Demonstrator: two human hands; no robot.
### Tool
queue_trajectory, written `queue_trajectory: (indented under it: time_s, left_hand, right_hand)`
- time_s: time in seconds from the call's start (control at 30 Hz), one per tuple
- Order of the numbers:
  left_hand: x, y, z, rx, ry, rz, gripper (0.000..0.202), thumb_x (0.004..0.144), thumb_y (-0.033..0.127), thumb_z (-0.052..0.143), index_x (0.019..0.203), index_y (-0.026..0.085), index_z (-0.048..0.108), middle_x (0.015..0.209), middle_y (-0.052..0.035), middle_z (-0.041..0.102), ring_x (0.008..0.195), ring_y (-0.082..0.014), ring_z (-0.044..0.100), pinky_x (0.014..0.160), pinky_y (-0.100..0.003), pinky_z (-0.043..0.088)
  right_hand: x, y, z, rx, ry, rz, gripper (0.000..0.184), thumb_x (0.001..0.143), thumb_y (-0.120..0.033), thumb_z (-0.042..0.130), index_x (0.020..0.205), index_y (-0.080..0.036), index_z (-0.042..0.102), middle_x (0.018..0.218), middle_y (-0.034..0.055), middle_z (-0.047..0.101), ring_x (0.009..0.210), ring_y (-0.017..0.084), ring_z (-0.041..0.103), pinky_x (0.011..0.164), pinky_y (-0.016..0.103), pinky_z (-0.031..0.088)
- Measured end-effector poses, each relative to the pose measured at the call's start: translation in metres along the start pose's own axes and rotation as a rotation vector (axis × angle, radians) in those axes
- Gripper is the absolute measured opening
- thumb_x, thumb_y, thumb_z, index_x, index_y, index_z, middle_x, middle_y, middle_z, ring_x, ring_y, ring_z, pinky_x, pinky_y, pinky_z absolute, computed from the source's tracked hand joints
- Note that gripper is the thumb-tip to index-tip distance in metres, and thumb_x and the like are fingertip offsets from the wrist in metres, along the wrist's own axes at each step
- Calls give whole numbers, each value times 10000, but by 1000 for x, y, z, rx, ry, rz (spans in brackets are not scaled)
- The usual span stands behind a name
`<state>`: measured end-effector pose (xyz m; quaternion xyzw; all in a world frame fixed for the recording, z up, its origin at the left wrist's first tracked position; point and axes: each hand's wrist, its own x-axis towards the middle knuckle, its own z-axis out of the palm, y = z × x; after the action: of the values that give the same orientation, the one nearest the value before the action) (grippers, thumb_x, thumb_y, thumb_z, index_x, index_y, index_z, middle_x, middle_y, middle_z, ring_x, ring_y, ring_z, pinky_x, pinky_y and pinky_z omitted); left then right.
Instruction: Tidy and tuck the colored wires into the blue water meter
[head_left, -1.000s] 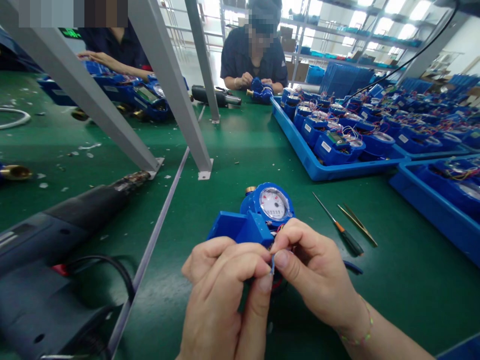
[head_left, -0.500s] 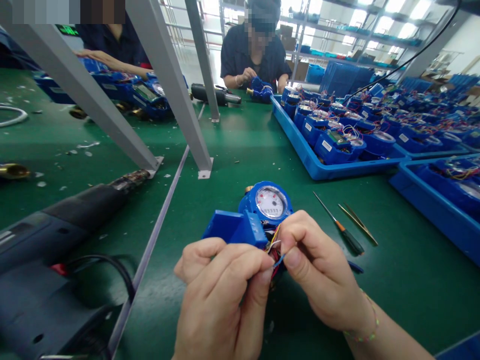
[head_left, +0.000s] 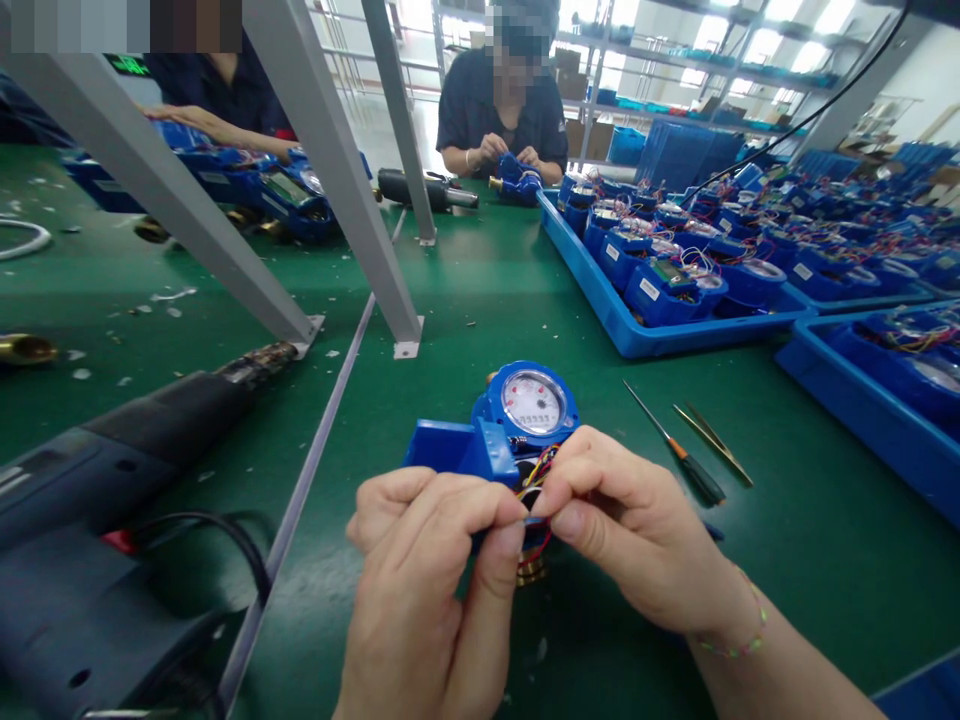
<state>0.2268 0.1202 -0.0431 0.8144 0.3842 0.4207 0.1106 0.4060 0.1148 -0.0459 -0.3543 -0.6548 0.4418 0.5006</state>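
Note:
A blue water meter [head_left: 517, 420] with a round white dial and an open blue side box stands on the green table, just beyond my hands. Thin coloured wires [head_left: 541, 468] spill from its near side. My left hand [head_left: 431, 585] is closed, thumb and forefinger pinching the wires at the meter's base. My right hand [head_left: 637, 525] is closed too, its fingertips pinching the same wire bundle from the right. A brass fitting [head_left: 531, 572] shows under the meter, between my thumbs.
A dark heat gun [head_left: 112, 490] with a black cord lies at the left. A small screwdriver [head_left: 675, 445] and tweezers [head_left: 712, 445] lie right of the meter. Blue trays [head_left: 637, 335] of meters fill the right side. Grey frame legs [head_left: 345, 170] stand ahead. Two people work across the table.
My two hands have drawn closer together over the wires, and the fingertips now meet at the bundle. The meter has shifted slightly left in view.

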Motion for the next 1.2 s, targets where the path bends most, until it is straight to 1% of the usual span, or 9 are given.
queue_trajectory:
  time_s: [0.1, 0.2, 0.47, 0.63, 0.8, 0.93, 1.0, 1.1, 1.2]
  left_hand:
    - [2, 1, 1, 14, -6, 19, 163, 862, 61, 508, 889, 222, 515, 763, 14, 587, 750, -165, 475, 745, -342, 315]
    - [3, 2, 2, 34, 1, 22, 154, 868, 76, 503, 873, 230, 505, 743, 13, 587, 731, -166, 481, 719, -340, 317]
    - [4, 3, 3, 38, 3, 33, 140, 870, 89, 512, 874, 228, 518, 754, 19, 606, 724, -161, 494, 737, -339, 324]
    - [5, 3, 4, 60, -5, 43, 145, 859, 100, 550, 926, 228, 562, 830, 15, 652, 761, -170, 505, 774, -354, 318]
    - [5, 3, 4, 110, 8, 47, 138, 846, 114, 570, 927, 225, 572, 839, -1, 656, 814, -195, 493, 779, -360, 337]
    - [2, 2, 7, 184, 63, 3, 164, 834, 124, 601, 959, 223, 564, 825, -11, 641, 834, -211, 495, 758, -353, 377]
    - [2, 2, 9, 189, 85, 8, 172, 825, 113, 623, 945, 221, 566, 825, -11, 647, 834, -206, 509, 767, -353, 394]
    - [1, 1, 11, 163, 121, 76, 197, 817, 70, 633, 941, 212, 576, 846, -10, 660, 816, -180, 535, 787, -344, 409]
    - [0, 1, 12, 160, 166, 108, 198, 810, 58, 637, 931, 206, 587, 849, -21, 651, 800, -175, 543, 781, -347, 406]
  right_hand:
    - [1, -2, 1, -64, -3, 9, 89, 967, -198, 571, 899, -218, 624, 880, -1, 539, 843, 141, 505, 757, 270, 404]
    - [2, -2, 2, -77, 3, 26, 130, 978, -245, 556, 868, -208, 615, 878, 13, 531, 838, 155, 500, 738, 279, 410]
    - [4, 4, -3, 82, -17, 92, 246, 963, -353, 578, 780, -190, 598, 821, 15, 525, 781, 161, 496, 720, 290, 399]
    - [4, 4, 0, 93, 51, 93, 196, 980, -299, 556, 823, -188, 590, 842, 3, 539, 797, 146, 499, 736, 269, 385]
    - [2, 2, 7, -45, 149, 21, 150, 984, -230, 539, 844, -194, 581, 831, -13, 524, 771, 128, 491, 688, 253, 374]
    - [-1, -1, 12, -128, 211, 5, 133, 990, -197, 524, 865, -202, 572, 831, -23, 513, 764, 118, 497, 684, 249, 378]
    - [-3, -4, 12, -174, 214, -9, 144, 990, -176, 509, 856, -199, 556, 823, -23, 501, 763, 118, 490, 685, 250, 374]
    - [-3, -7, 12, -240, 187, -29, 159, 989, -148, 470, 845, -188, 525, 849, -10, 494, 793, 124, 478, 699, 254, 376]
    - [-2, -8, 11, -258, 149, -12, 175, 989, -135, 433, 832, -181, 497, 862, -1, 482, 809, 126, 467, 709, 257, 387]
